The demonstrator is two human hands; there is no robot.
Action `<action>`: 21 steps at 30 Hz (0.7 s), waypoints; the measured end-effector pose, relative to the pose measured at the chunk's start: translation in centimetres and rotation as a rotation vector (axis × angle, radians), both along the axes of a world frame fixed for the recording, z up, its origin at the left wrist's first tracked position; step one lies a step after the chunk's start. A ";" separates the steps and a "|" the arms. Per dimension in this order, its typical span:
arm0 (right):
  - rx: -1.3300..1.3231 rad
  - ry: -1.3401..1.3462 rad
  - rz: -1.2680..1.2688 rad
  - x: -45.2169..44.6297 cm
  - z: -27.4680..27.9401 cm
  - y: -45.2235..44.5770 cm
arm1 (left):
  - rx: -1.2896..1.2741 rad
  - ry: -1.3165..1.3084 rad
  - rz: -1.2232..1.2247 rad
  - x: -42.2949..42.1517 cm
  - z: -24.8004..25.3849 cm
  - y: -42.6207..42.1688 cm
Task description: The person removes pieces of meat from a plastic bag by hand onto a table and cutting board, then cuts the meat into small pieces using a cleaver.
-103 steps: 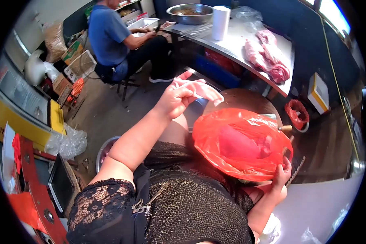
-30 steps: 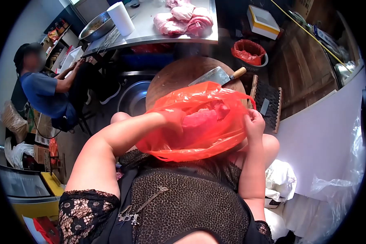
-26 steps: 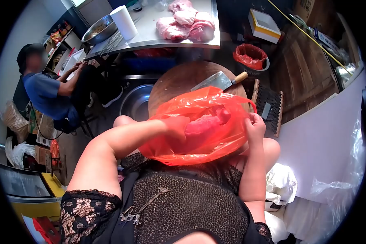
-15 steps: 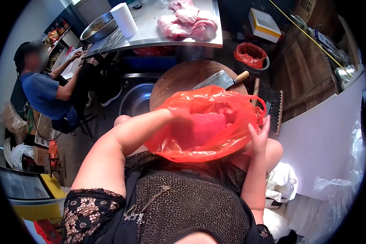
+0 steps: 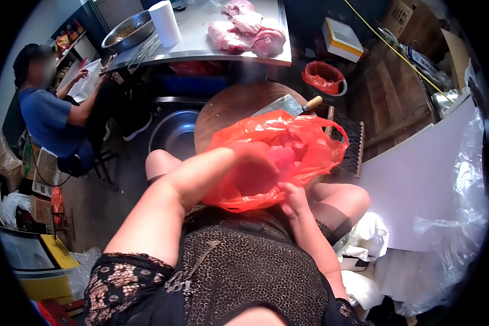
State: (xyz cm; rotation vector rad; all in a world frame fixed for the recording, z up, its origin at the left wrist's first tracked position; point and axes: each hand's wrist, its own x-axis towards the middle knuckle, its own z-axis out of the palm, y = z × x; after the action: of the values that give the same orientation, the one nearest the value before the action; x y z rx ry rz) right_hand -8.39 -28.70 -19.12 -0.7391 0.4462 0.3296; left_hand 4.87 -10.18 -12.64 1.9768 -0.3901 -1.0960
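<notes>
Around right fingers (image 5: 263,157), against left fingers (image 5: 287,191), lies the red bag (image 5: 228,190).

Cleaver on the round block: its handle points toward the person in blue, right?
Not quite. The head view shows the cleaver on the round block, but its handle points away from the person in blue, to the side where the red-lined bin stands.

Left hand (image 5: 252,163) veiled by red bag (image 5: 244,198); fingers unreadable. Contents (image 5: 288,154) only partly visible, can't ID. Bag also hides near side of round board (image 5: 223,108) and part of cleaver (image 5: 282,106). Table (image 5: 193,32) cut off at top of view.
</notes>
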 end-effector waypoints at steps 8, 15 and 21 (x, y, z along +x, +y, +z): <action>-0.201 -0.423 -0.019 3.8 11.3 0.3 | -0.614 -0.090 0.293 -0.1 7.6 1.9; -0.062 -0.438 -0.041 4.8 12.4 0.1 | -0.872 0.037 0.551 -3.4 5.6 4.5; -0.001 -0.411 -0.019 7.1 11.1 -0.4 | -1.092 0.082 0.701 -3.6 2.2 6.1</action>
State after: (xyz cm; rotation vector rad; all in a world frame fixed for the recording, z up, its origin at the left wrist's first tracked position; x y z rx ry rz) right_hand -1.33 -29.15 -7.98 -0.7803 0.0648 0.1530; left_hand 1.26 -4.08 -10.42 0.9398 -0.1520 -0.3419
